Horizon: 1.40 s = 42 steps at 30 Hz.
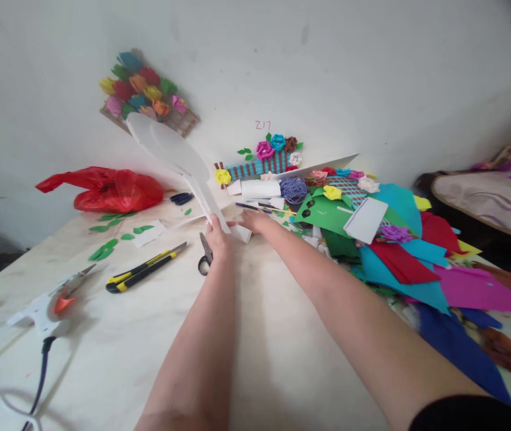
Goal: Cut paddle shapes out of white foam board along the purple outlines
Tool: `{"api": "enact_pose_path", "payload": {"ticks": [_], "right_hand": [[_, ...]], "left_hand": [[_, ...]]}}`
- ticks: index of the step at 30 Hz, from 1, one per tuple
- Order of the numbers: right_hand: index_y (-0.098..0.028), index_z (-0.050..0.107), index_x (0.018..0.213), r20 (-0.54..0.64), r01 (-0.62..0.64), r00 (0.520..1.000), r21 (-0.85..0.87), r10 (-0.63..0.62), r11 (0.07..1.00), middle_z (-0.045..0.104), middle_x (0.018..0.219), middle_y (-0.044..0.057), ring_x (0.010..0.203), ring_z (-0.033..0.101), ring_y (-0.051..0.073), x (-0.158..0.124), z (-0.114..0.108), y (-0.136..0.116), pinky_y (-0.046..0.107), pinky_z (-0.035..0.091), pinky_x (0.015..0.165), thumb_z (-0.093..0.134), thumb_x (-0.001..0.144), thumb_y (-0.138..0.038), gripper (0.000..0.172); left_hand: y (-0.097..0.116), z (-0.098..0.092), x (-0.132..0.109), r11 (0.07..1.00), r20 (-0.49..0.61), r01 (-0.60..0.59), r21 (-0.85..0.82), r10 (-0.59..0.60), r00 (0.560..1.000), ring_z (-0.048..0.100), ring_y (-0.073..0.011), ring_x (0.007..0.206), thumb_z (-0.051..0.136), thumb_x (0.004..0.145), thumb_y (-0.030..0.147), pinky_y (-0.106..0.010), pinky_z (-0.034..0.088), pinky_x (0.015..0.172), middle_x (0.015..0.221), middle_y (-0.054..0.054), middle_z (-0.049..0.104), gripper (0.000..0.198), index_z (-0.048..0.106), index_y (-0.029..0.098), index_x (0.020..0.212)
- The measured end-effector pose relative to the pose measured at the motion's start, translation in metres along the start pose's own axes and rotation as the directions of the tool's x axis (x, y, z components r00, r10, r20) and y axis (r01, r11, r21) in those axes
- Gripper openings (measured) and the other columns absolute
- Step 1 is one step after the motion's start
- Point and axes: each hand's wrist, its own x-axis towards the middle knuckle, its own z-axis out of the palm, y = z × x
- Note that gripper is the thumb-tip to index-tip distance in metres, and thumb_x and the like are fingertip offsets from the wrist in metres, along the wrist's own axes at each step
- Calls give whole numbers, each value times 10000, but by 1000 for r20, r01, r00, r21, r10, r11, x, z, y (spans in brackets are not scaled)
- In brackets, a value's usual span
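Note:
My left hand [218, 236] is closed around the narrow lower end of a white cut-out sheet [169, 146], which rises up and to the left with a wide rounded top. Beside it, my right hand [256, 221] reaches low over the table, fingers stretched out and partly blurred. Just under the right fingers is a small white piece [241, 233]; I cannot tell whether they touch it. A dark pen [252, 208] lies right behind that hand. Scissors [205, 254] rest by my left wrist, partly covered by it.
A yellow-black utility knife [145, 267] and a corded glue gun [53, 305] lie at left. Behind them are green paper leaves [103, 249] and a red plastic bag [118, 190]. Coloured sheets [403, 263] pile up at right, near purple yarn [294, 190]. Paper flowers [141, 90] hang on the wall.

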Motion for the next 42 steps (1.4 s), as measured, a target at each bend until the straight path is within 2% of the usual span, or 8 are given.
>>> {"api": "enact_pose_path", "payload": {"ticks": [4,8,13,16,24,31,36,42], "right_hand": [[-170,513,1329,97,-151,983,-50,156,987,418,1446,149,1340,397,261,-21,-5,9,493,199,1131,337,942,-455,512],[-127,640,1187,176,-242,949,-123,261,963,575,1287,187,1231,516,306,-43,-20,20,487,305,1068,412,911,-431,470],[-102,673,1113,-76,-322,946,-92,316,942,651,1151,205,1099,608,289,-54,-32,33,371,446,904,437,891,-317,389],[-141,667,1121,-141,-366,922,-25,359,930,656,1147,165,1077,610,268,-48,-27,35,346,451,873,397,893,-254,371],[-200,627,1183,-142,-290,945,47,294,956,525,1354,100,1228,454,267,-19,-5,35,390,358,999,429,856,-193,383],[-253,548,1281,-138,-365,909,189,392,912,585,1285,63,1151,541,211,-5,4,53,299,421,938,367,909,-254,414],[-195,658,1142,-237,-298,908,217,346,930,603,1279,52,1141,562,181,-10,-8,59,242,418,926,339,913,-207,393],[-151,718,1043,-213,-458,839,217,500,862,697,1070,139,1037,636,252,-36,-32,67,276,458,805,451,852,-331,374]], "left_hand": [[5,2,-7,999,10,7,35,-8,1000,593,-192,686,383,803,634,-296,453,665,612,-60,656,521,616,184,681],[10,5,-14,999,40,2,47,-4,999,592,-197,716,375,811,608,-303,457,685,620,-69,652,518,609,192,611],[9,8,-18,999,75,14,52,-18,997,587,-193,683,386,818,601,-313,459,690,608,-71,643,525,615,187,590],[6,10,-17,999,98,20,33,-23,995,584,-188,649,401,807,617,-310,460,657,602,-70,646,522,613,182,612],[-1,11,-11,999,160,32,37,-38,986,565,-178,600,425,762,680,-300,438,605,589,-65,644,545,607,182,634],[-4,11,-9,996,119,49,72,-57,991,593,-202,667,408,788,655,-314,450,664,589,-68,653,514,599,196,655],[-5,9,-7,990,87,34,138,-46,995,601,-215,700,401,812,627,-327,437,697,579,-57,655,465,576,211,700],[0,7,-7,965,97,57,257,-84,992,607,-221,711,416,826,589,-328,416,697,597,-48,670,410,577,225,727]]}}
